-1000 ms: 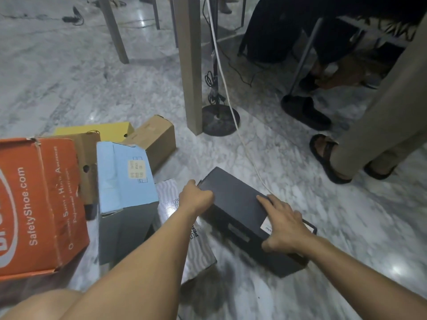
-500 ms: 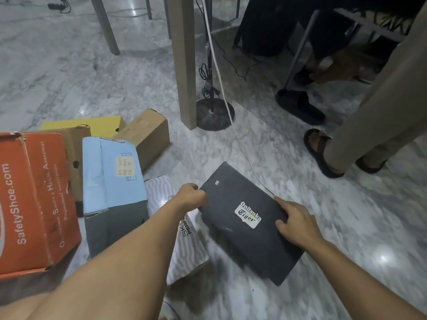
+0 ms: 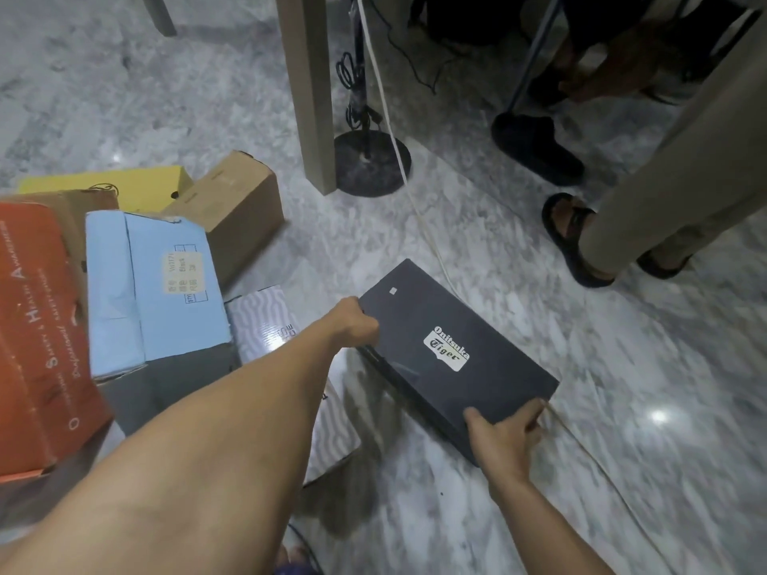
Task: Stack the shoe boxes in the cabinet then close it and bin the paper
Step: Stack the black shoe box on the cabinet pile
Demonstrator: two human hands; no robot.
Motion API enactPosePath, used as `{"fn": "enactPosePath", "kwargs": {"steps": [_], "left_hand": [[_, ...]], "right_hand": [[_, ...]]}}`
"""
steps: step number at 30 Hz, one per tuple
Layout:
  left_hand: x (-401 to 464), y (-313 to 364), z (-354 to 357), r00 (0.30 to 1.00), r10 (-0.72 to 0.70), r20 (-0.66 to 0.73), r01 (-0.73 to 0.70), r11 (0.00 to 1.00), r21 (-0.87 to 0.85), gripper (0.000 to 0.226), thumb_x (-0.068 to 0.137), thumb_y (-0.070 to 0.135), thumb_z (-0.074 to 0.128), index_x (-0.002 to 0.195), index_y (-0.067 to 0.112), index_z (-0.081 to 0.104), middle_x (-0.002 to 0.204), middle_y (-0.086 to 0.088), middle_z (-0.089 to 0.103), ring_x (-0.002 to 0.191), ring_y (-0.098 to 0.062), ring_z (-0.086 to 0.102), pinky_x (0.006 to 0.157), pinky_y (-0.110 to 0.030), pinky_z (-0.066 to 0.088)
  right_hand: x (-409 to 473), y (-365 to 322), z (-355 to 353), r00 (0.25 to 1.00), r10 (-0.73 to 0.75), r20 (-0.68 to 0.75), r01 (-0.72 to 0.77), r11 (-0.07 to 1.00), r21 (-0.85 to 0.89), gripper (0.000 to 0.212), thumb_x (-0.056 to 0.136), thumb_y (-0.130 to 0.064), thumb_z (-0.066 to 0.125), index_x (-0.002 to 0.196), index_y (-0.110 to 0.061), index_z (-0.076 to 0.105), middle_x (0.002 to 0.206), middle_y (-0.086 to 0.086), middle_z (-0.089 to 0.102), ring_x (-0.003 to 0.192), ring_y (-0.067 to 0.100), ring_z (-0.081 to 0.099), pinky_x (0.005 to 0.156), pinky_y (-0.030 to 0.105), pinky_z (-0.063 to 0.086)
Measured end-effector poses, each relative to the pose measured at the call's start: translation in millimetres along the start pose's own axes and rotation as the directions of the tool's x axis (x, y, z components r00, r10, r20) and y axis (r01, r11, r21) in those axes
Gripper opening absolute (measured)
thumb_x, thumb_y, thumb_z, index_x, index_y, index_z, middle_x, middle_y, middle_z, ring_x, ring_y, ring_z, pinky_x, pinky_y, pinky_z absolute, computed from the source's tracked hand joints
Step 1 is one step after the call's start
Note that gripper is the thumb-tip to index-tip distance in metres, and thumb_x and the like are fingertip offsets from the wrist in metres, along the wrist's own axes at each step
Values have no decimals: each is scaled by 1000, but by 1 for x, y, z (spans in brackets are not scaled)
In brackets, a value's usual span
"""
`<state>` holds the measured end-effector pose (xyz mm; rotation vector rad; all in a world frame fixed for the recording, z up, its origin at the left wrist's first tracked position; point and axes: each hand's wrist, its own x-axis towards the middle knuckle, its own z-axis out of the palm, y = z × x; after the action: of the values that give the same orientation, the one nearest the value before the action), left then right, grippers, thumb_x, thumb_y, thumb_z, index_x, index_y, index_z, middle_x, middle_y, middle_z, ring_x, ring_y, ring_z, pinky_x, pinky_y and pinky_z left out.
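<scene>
A black shoe box (image 3: 452, 359) with a white brand label on its lid is held just above the marble floor. My left hand (image 3: 357, 323) grips its far left end. My right hand (image 3: 504, 435) grips the near right end, fingers curled under the edge. To the left lie an orange box (image 3: 37, 329), a light blue box (image 3: 157, 284), a white patterned box (image 3: 265, 321), a brown carton (image 3: 236, 205) and a yellow box (image 3: 124, 186). No cabinet, bin or paper is in sight.
A table leg (image 3: 309, 89) and a round black stand base (image 3: 371, 163) rise just beyond the boxes. A white cable (image 3: 431, 242) runs across the floor under the black box. A person's sandalled feet (image 3: 572, 238) stand at the right.
The black box was tipped onto its side and turned lid-up, label now showing. My right hand slid from the top to the near end. The view moved closer.
</scene>
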<state>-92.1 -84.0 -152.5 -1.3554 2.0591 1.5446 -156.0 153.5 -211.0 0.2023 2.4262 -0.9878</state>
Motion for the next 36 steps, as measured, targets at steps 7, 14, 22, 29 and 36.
{"fn": "enactPosePath", "kwargs": {"steps": [7,14,22,29,36], "left_hand": [[15,-8,-4,995,23,-93,-22,1000,4,41,51,21,63,90,21,50,108,-9,62,99,-29,63,74,-35,55],[-12,28,-37,938,181,-294,-203,978,-45,65,45,26,82,102,7,57,118,-12,45,92,-28,62,68,-33,58],[-73,58,-106,822,304,-482,-425,890,-164,84,54,26,92,121,9,45,118,-12,56,101,-24,62,81,-34,57],[-156,35,-165,688,228,-689,-474,860,-188,82,46,35,88,116,14,49,101,6,63,90,-11,64,75,-27,54],[-245,-24,-214,504,126,-855,-443,887,-130,86,42,42,91,116,14,55,108,0,67,96,-17,65,81,-32,55]], "right_hand": [[0,0,-5,999,-34,-17,35,997,62,101,83,-26,67,156,-24,-3,157,10,17,130,33,43,98,38,40],[-7,-64,-37,965,-186,-185,221,957,186,80,77,-31,75,144,-21,33,138,5,53,123,30,52,95,40,42],[-38,-157,-77,859,-490,-146,509,846,157,104,60,-69,77,146,-27,36,138,-1,55,125,26,52,101,42,45],[-89,-229,-71,709,-700,-84,701,687,191,91,46,-69,81,122,-27,53,113,-5,64,106,24,61,90,45,52],[-165,-267,-39,539,-840,64,805,536,255,82,43,-71,81,108,-30,53,101,-6,63,94,23,62,80,48,57]]}}
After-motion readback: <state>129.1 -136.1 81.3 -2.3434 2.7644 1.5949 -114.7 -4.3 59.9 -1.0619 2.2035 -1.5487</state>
